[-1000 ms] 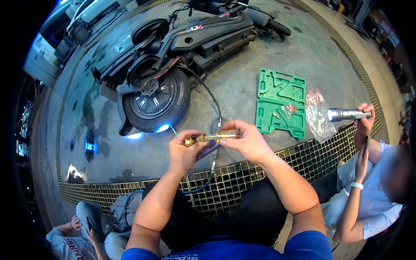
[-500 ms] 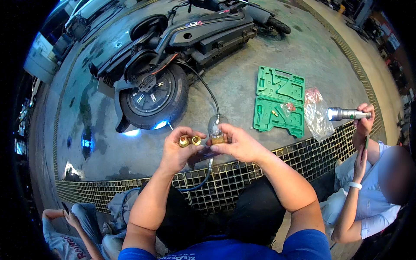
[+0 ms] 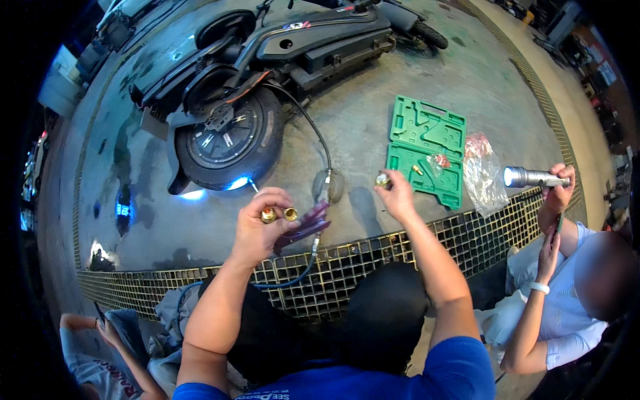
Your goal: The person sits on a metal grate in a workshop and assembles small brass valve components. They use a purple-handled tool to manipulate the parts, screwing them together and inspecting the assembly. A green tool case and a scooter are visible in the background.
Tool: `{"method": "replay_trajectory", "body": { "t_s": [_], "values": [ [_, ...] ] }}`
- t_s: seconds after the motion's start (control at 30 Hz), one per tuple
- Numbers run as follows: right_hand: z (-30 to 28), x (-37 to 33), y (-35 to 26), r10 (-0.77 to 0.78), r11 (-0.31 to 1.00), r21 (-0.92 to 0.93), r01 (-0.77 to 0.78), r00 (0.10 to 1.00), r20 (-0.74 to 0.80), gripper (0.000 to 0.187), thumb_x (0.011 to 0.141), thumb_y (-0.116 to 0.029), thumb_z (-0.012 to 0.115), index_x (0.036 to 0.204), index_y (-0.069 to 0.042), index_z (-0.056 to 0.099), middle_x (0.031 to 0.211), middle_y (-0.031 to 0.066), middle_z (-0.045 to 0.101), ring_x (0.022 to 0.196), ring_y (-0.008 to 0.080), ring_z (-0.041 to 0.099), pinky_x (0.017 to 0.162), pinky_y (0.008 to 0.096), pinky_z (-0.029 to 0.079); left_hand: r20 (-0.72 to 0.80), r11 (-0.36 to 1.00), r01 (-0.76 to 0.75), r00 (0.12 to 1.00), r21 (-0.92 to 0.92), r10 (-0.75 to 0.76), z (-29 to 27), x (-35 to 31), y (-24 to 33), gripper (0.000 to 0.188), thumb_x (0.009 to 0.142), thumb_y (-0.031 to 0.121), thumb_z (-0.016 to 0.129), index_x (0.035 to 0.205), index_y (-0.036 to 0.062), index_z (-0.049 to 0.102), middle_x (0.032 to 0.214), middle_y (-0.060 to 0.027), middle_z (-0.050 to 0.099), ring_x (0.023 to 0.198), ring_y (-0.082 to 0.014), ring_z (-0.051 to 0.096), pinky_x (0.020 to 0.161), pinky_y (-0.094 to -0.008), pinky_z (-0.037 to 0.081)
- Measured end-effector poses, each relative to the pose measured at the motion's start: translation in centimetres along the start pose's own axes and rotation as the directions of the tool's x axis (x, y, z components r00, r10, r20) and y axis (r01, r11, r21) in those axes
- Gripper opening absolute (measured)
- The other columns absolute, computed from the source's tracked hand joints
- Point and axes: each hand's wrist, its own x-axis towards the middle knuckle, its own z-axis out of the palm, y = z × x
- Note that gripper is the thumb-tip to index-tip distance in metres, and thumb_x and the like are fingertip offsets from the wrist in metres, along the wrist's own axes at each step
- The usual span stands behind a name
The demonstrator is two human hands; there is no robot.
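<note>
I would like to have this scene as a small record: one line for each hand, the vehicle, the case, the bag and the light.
Left hand: holds brass-coloured parts, two round ends showing; purple object at its fingers, kind unclear
Right hand: pinches small shiny piece, details unclear
Vehicle: dark scooter, lying on its side
Case: green case, open on floor
Bag: clear plastic bag, beside the case
Light: lit flashlight, in another person's hand

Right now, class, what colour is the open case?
The case is green, clearest in the head view.
</note>
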Motion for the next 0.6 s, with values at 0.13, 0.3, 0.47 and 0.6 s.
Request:
{"method": "replay_trajectory", "body": {
  "t_s": [0.13,0.3,0.47,0.6],
  "values": [
    [6.2,-1.3,8.4,0.096,0.993,-0.064,-0.095,0.995,0.009,0.038,0.074,-0.004,0.073,0.11,-0.006,0.062,0.107,0.0177,0.062,0.099,0.0371,0.061,0.087,0.0406,0.05,-0.056,0.999,0.024,0.998,0.041,-0.022,-0.3,-0.2,-0.7,0.034,0.067,-0.014,0.071,0.095,0.0036,0.063,0.105,-0.0047,0.053,0.087,-0.0099,0.054,0.076,-0.0239,0.046],
    [11.0,-0.5,11.1,0.092,0.986,-0.138,-0.09,0.996,0.008,0.036,0.075,-0.006,0.072,0.11,-0.005,0.063,0.108,0.0191,0.063,0.101,0.0373,0.061,0.089,0.0418,0.049,-0.06,0.999,0.032,0.998,0.032,-0.03,-0.4,-0.3,-0.1,0.033,0.066,-0.014,0.071,0.093,0.0024,0.062,0.104,-0.0042,0.052,0.086,-0.0103,0.054,0.075,-0.0234,0.047],
    [11.6,-0.2,13.7,0.121,0.965,-0.233,-0.121,0.993,-0.014,0.038,0.073,-0.007,0.073,0.11,-0.006,0.064,0.108,0.0204,0.063,0.103,0.0382,0.06,0.091,0.0426,0.049,-0.001,0.995,0.002,1.0,0.103,-0.002,0.0,0.3,-0.1,0.033,0.063,-0.009,0.076,0.09,0.0019,0.062,0.101,-0.0064,0.055,0.089,-0.0127,0.054,0.078,-0.026,0.045],
    [11.2,-0.7,13.8,0.164,0.959,-0.23,-0.163,0.986,-0.016,0.051,0.075,-0.011,0.074,0.122,-0.004,0.058,0.113,0.0222,0.06,0.105,0.039,0.058,0.093,0.0435,0.047,-0.004,0.994,0.0,1.0,0.108,0.0,0.0,0.5,0.3,0.033,0.063,-0.006,0.079,0.089,0.002,0.062,0.101,-0.0062,0.056,0.089,-0.0125,0.055,0.078,-0.0259,0.045]
  ]
}}
